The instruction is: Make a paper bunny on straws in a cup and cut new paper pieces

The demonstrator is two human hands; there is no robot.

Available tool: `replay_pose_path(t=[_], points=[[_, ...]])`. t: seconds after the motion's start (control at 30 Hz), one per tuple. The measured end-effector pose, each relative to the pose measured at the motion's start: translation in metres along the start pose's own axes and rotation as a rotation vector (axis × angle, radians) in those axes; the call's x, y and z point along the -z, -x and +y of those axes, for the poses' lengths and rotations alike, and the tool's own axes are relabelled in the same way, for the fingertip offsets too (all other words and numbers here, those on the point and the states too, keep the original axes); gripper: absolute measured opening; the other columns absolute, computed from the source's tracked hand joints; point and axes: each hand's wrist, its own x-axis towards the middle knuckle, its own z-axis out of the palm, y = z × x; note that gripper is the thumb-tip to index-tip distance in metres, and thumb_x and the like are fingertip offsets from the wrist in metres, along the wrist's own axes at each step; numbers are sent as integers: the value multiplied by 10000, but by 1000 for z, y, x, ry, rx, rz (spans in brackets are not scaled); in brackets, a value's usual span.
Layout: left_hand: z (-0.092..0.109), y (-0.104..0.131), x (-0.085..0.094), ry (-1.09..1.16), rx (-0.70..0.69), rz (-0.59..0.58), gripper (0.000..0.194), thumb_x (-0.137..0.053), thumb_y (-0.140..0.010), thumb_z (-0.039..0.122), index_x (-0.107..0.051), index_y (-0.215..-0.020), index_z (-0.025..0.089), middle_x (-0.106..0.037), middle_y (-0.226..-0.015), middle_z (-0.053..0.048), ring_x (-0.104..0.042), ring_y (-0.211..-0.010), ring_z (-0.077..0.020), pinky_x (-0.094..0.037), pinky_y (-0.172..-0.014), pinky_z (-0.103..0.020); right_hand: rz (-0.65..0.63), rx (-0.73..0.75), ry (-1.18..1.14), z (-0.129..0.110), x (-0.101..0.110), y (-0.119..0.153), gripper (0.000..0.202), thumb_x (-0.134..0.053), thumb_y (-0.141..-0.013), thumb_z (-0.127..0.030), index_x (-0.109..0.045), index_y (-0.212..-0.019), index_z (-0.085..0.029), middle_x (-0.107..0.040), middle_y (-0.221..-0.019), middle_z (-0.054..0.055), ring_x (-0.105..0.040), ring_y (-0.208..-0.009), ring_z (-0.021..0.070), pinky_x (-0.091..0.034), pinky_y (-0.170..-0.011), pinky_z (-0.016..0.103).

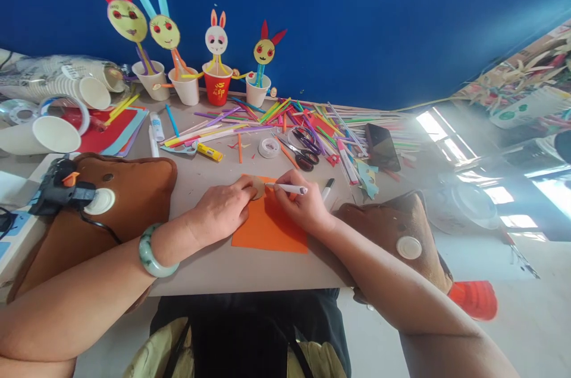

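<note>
An orange sheet of paper (272, 226) lies flat near the table's front edge. My left hand (225, 208) presses a small round tan disc (258, 188) onto the sheet's upper left part, its fingers together at the disc's edge. In my right hand (306, 202) is a white pen (292, 189), pinched between the fingers, with its tip pointing left, close to the disc. A dark pen cap (329, 185) rests just right of my right hand. Whether the tip touches the paper cannot be made out.
Scissors (307, 158), a tape roll (269, 147), a yellow tube (209, 152), a phone (382, 146) and many coloured sticks lie behind the sheet. Rabbit-faced figures stand in cups, including a red cup (217, 85). Brown cushions (134, 188) flank my arms.
</note>
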Motion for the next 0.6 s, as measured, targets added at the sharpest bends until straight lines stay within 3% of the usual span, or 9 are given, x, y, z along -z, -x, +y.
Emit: replay_pose_path(t=[0.2, 0.37, 0.6], points=[[-4, -1, -5, -30, -43, 22, 332, -461, -886, 95, -603, -1149, 241, -580, -1312, -43, -689, -871, -176, -509, -660, -293, 0, 55, 53, -2, 0, 5, 112, -514, -885, -258, -487, -778, -238, -629, -644, -10, -506, -502, 114, -389, -541, 239], [-7, -2, -9, -93, -23, 20, 230, -466, -892, 158, -598, -1067, 229, -600, -1209, -46, -641, -661, -156, -380, -502, -325, -2, 132, 109, -2, -1, 11, 112, -527, -888, -249, -493, -783, -231, -630, -650, -7, -535, -524, 112, -385, -530, 219], [-13, -2, -14, 14, -51, 44, 253, -478, -854, 126, -584, -1052, 242, -604, -1175, -19, -653, -751, -159, -380, -553, -317, -37, 258, 132, -9, 0, 19, 143, -530, -909, -229, -471, -780, -226, -586, -605, -22, -491, -483, 91, -366, -492, 198]])
